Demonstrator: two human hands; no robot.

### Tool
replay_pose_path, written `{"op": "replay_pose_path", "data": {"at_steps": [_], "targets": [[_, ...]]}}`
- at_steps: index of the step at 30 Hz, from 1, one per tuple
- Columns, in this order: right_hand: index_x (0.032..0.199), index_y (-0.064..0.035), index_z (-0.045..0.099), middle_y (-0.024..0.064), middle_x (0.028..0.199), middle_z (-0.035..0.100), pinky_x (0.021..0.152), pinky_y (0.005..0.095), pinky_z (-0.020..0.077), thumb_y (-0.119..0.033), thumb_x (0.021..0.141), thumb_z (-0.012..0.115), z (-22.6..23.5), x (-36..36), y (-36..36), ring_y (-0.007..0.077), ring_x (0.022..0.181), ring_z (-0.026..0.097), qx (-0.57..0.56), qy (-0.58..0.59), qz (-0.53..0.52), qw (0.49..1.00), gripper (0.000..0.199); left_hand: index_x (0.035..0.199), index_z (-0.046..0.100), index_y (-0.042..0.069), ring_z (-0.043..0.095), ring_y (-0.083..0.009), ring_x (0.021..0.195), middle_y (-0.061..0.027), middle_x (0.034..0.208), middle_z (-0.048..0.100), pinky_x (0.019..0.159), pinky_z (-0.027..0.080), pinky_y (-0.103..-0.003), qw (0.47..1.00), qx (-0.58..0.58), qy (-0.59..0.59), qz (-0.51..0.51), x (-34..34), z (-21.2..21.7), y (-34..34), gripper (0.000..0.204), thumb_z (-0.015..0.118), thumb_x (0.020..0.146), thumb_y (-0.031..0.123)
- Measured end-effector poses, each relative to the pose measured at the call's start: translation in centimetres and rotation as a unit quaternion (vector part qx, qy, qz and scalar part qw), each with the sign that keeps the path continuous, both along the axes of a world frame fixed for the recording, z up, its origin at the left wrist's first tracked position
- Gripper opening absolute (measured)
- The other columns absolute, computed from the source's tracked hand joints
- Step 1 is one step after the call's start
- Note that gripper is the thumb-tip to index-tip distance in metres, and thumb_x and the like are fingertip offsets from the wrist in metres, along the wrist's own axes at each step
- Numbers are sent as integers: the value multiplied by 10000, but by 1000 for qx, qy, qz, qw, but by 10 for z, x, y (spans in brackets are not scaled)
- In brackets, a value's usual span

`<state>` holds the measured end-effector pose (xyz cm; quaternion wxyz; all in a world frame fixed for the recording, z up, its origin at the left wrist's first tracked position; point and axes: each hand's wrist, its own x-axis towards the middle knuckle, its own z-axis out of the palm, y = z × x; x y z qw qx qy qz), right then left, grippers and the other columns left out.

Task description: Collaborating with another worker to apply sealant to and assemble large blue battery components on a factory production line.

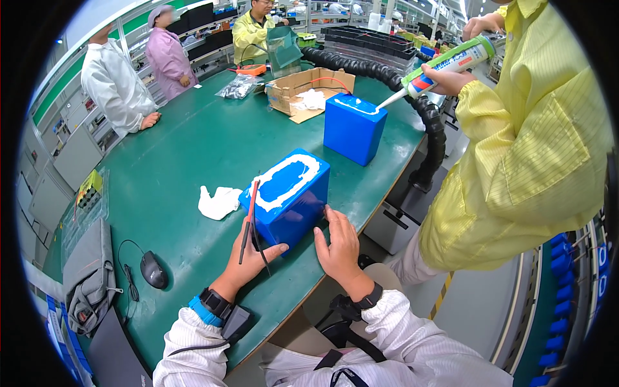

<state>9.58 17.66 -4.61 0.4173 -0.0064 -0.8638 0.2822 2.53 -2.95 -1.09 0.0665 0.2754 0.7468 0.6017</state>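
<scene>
A blue block-shaped battery pack point(293, 216) stands on the green table right in front of me. A thick ring of white sealant point(291, 182) runs around its top face. Red and black wires point(251, 222) hang from it down across my left hand point(242, 261), which grips the pack's left near corner, thumb along the front and other fingers partly hidden. My right hand point(340, 248) is at the pack's right side with fingers apart, fingertips at its edge. Beyond stands a second blue pack point(351, 132); a co-worker's hand point(446, 80) holds a sealant cartridge point(451, 63) with its nozzle at that pack's top.
A crumpled white tissue point(219, 202) lies left of my pack. Farther left are a black mouse point(153, 269), a grey cloth bag point(90, 271) and a laptop point(116, 355). A cardboard box point(290, 97) and black hose point(380, 71) sit at the back. A co-worker in yellow point(522, 148) stands close at right.
</scene>
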Motion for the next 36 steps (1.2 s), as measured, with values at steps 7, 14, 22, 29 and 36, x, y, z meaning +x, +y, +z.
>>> {"op": "replay_pose_path", "data": {"at_steps": [7,14,22,29,36], "targets": [[1332,56,536,200,1203,611,906,430,466,-120,905,654,-1,0,-1,362,1059,609,-1,1,-1,1000,476,1467,343,3,520,-266,1278,-192,1397,522,1097,404,-401,1000,-11,-3,-2,1,4,0,924,879,763,268],[1331,54,537,198,1201,611,896,429,464,-122,908,651,-2,0,0,360,1053,607,2,-3,-2,1000,472,1479,333,8,515,-274,1287,-197,1400,520,1101,402,-410,1000,-11,4,-4,1,3,0,932,874,765,266],[1327,54,538,196,1203,610,885,429,465,-123,910,651,-1,1,0,356,1049,607,0,-1,0,1000,467,1491,321,9,507,-277,1296,-201,1411,511,1106,397,-412,1000,-8,-1,-9,1,3,-1,946,875,766,260],[1326,50,539,188,1210,610,890,424,465,-121,909,655,-1,1,0,349,1058,609,-1,2,-3,1000,465,1512,280,-33,515,-283,1287,-213,1403,515,1103,399,-411,1000,-13,-5,-4,0,1,0,1001,878,766,265],[1333,41,535,190,1213,608,893,422,466,-118,898,660,0,1,-1,350,1061,609,-10,4,-4,1000,480,1529,226,-39,427,-283,1363,-212,1475,425,1157,331,-408,999,6,-30,-14,1,3,1,1040,879,766,232]]}}
